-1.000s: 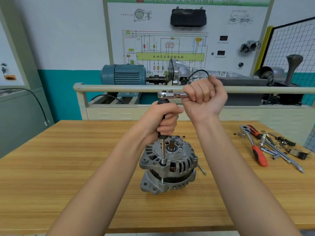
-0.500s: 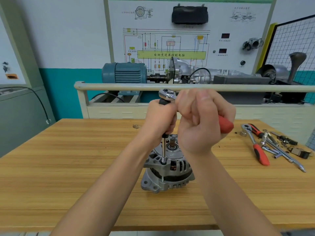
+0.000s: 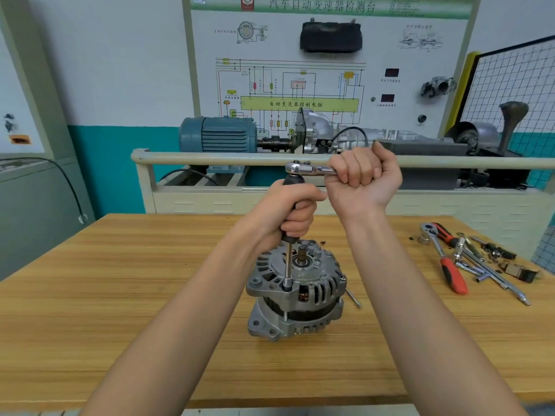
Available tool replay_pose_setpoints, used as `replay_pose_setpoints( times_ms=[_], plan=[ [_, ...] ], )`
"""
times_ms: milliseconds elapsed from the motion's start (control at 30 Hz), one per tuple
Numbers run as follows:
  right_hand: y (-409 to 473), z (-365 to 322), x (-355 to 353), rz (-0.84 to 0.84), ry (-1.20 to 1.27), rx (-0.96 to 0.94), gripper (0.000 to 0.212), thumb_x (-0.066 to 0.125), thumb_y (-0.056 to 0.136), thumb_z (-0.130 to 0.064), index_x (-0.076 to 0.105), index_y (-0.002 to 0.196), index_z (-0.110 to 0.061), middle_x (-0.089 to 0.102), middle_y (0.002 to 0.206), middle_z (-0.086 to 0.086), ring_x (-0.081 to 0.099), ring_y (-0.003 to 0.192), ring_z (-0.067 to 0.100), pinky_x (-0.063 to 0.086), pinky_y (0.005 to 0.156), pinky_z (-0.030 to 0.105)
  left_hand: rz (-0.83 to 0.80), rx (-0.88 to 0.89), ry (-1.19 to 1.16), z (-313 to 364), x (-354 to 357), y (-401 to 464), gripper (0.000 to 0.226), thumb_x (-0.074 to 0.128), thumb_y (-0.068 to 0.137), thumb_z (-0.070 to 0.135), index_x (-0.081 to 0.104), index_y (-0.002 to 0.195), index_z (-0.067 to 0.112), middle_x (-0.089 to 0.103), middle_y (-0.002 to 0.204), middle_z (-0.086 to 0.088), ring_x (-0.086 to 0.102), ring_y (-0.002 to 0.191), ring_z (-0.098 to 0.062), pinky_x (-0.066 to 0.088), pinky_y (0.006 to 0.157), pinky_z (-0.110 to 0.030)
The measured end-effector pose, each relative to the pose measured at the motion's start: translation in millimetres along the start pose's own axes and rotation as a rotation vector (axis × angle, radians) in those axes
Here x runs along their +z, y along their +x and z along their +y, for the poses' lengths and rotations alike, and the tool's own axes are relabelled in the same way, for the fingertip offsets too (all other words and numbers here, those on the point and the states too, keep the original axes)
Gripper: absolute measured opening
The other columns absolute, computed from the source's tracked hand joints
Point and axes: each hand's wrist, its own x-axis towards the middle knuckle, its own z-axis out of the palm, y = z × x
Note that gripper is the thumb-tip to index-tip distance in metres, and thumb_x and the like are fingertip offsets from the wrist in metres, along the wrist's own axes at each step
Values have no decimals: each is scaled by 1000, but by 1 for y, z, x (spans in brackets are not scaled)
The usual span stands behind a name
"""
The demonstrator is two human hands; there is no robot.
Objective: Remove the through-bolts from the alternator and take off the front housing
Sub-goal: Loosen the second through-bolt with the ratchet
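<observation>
A grey alternator (image 3: 295,298) stands shaft-up on the wooden table (image 3: 120,295). A long extension bar (image 3: 288,265) runs straight down to a through-bolt at the front housing's near-left edge. My left hand (image 3: 292,210) grips the bar's black handle just above the alternator. A chrome ratchet head (image 3: 298,169) sits on top of the bar. My right hand (image 3: 363,178) grips the ratchet's handle, which points to the right and is hidden in my fist. One loose through-bolt (image 3: 353,298) lies on the table against the alternator's right side.
Spare tools lie at the table's right: a red-handled ratchet (image 3: 447,265), sockets and chrome bars (image 3: 492,273). Behind the table stands a training bench with a rail (image 3: 210,159), a blue motor (image 3: 219,135) and a wiring panel.
My right hand has swung the ratchet handle back from the near side out to the right, after swinging it toward me. The left hand stays on the bar.
</observation>
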Motion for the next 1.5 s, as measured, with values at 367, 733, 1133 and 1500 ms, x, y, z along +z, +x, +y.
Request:
replay_pose_setpoints(
  times_ms=[367,733,1133,1500],
  plan=[
    [-51,42,18,-490,-857,-642,40,43,80,-7,33,48,-29,32,42,-10,28,38,7,21,47,26,427,85,43,-6,13,1,46,51,85,1,37,46,22,32,38,5,23,35,-11,19,39,-14],
    [-30,12,16,-376,-460,-209,47,35,84,-9,27,40,-23,15,38,-4,13,37,11,22,44,21,186,129,-23,-6,-1,-8,45,57,82,-2,35,47,16,26,38,3,20,32,-11,20,38,-16],
    [-6,4,6,-66,-125,-10,46,41,79,-15,32,35,-18,21,31,-6,9,38,11,17,40,21,37,5,-73,-5,-4,0,56,48,88,7,26,39,22,20,32,7,15,26,-7,14,35,-13],
    [-54,44,19,-480,-842,-628,37,45,78,-11,31,49,-29,26,40,-1,27,39,7,20,49,25,389,102,54,-10,8,-1,53,52,85,1,36,41,24,30,42,2,24,40,-12,20,42,-14]
  ],
)
